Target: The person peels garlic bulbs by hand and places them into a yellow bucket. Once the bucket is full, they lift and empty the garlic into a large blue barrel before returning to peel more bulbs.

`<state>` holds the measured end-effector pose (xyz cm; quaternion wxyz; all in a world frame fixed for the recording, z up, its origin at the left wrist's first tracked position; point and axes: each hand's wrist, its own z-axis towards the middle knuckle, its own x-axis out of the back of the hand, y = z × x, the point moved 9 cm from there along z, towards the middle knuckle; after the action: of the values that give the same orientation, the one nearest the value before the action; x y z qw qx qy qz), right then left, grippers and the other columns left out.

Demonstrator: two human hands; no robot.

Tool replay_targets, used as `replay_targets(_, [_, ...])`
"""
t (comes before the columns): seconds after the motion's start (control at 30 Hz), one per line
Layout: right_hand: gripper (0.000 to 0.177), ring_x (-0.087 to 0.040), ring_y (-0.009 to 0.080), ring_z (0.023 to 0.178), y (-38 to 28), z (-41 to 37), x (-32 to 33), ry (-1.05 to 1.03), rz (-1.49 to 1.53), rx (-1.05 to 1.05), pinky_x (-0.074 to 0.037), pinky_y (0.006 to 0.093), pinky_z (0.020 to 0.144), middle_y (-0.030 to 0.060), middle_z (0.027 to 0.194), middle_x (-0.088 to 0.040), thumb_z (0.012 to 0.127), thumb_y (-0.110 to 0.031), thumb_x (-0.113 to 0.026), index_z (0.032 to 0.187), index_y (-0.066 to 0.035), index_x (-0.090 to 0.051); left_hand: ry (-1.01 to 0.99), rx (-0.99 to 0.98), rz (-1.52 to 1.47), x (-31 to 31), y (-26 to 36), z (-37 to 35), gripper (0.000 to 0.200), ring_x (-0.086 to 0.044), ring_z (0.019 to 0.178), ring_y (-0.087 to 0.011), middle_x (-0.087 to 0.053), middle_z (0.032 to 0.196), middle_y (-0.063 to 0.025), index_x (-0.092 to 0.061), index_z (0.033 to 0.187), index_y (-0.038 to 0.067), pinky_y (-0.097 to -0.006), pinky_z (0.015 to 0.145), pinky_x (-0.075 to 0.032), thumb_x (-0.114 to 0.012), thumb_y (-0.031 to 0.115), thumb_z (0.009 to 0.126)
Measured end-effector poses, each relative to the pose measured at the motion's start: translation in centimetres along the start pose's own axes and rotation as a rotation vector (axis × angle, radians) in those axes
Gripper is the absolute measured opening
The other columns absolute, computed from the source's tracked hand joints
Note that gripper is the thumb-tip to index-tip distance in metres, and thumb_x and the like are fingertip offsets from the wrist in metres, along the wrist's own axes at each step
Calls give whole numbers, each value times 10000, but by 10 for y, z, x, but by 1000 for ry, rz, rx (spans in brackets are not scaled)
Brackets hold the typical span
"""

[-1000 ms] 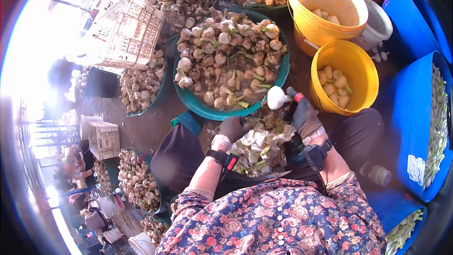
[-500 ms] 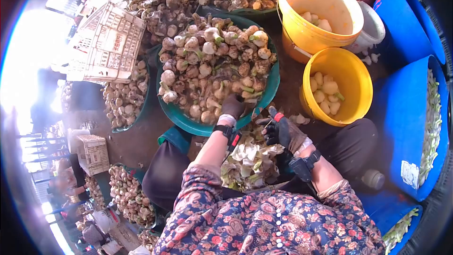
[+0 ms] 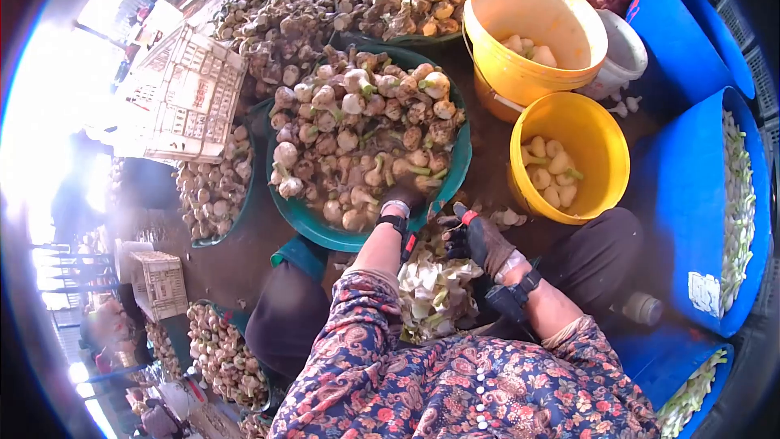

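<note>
A green tub (image 3: 284, 219) full of soil-stained garlic bulbs (image 3: 349, 142) stands in front of me. My left hand (image 3: 404, 195), in a dark glove, reaches in at its near right side among the bulbs; its fingers are hidden. Just outside the rim, my right hand (image 3: 485, 242) is gloved with a red band on one finger. Its fingers are curled, and what they hold, if anything, I cannot make out. Below both hands lies a heap of pale peeled skins (image 3: 439, 297) between my knees.
A yellow bucket (image 3: 613, 154) at the right holds peeled white bulbs. Behind it are another yellow bucket (image 3: 597, 24) and a whitish bucket (image 3: 630, 45). Blue barrels (image 3: 691, 219) line the right side. A white crate (image 3: 191, 97) and more bulb-filled tubs stand to the left.
My left hand has gone deeper among the bulbs, so its fingers no longer show. My right hand has shifted slightly left and down. The whole view has shifted slightly.
</note>
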<state>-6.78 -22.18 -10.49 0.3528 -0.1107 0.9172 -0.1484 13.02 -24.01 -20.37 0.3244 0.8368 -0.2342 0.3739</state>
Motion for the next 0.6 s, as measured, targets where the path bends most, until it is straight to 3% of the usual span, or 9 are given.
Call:
replay_targets(0.03, [469, -569, 153, 592, -4, -2, -1, 25, -23, 33, -512, 303, 527, 51, 756, -606, 883, -503, -491, 1045, -71, -580, -293, -20, 287, -24, -1, 7, 618, -578, 1052, -329, -596, 1110, -225, -619, 1074, 23, -383, 894, -452, -614, 525, 714])
replay_targets(0.13, [422, -568, 130, 601, -11, -1, 4, 78, -52, 85, -508, 289, 516, 28, 734, -599, 871, -478, -531, 1027, -89, -586, -263, 101, 59, -10, -14, -2, 585, -628, 941, -319, -647, 993, -202, -627, 1057, 39, -366, 812, -478, -641, 514, 716])
replay_targets(0.17, [401, -569, 125, 613, -12, 6, 14, 113, -100, 135, -503, 285, 509, 24, 729, -596, 868, -461, -547, 1019, -92, -586, -220, 51, -199, 6, 1, -25, 558, -651, 825, -261, -670, 902, -163, -634, 1013, 29, -341, 735, -482, -700, 478, 689])
replay_targets(0.27, [265, -545, 103, 658, -35, -2, 0, 234, -347, 344, -459, 277, 549, 37, 727, -607, 832, -316, -633, 920, -68, -600, 47, -280, -315, 68, 54, -98, 500, -640, 763, -197, -671, 878, -147, -635, 982, 25, -327, 690, -484, -744, 405, 676])
replay_targets(0.3, [242, -537, 106, 653, -38, -1, -6, 239, -479, 472, -451, 282, 563, 48, 726, -612, 817, -279, -648, 903, -56, -604, 17, -281, -417, 68, 61, -114, 458, -656, 818, -282, -670, 859, -156, -659, 933, 37, -352, 719, -500, -778, 366, 636])
replay_targets(0.37, [209, -515, 119, 649, -46, -15, -16, 316, -790, 682, -436, 309, 616, 96, 708, -620, 757, -183, -671, 875, -19, -616, 56, -341, -391, 77, 80, -149, 402, -648, 770, -224, -663, 822, -134, -643, 913, 44, -328, 691, -494, -786, 301, 639])
replay_targets(0.47, [203, -528, 143, 646, -50, -32, -23, 373, -842, 635, -438, 328, 610, 111, 697, -612, 737, -165, -667, 870, -20, -616, 140, -390, -422, 97, 99, -183, 364, -641, 712, -198, -651, 776, -115, -628, 865, 50, -322, 662, -496, -799, 259, 622])
replay_targets(0.6, [243, -535, 179, 612, -52, -49, -38, 347, -902, 691, -434, 344, 591, 146, 703, -610, 756, -241, -680, 830, -18, -619, 162, -400, -383, 107, 106, -200, 365, -641, 699, -194, -651, 781, -123, -631, 871, 48, -320, 651, -499, -798, 260, 625])
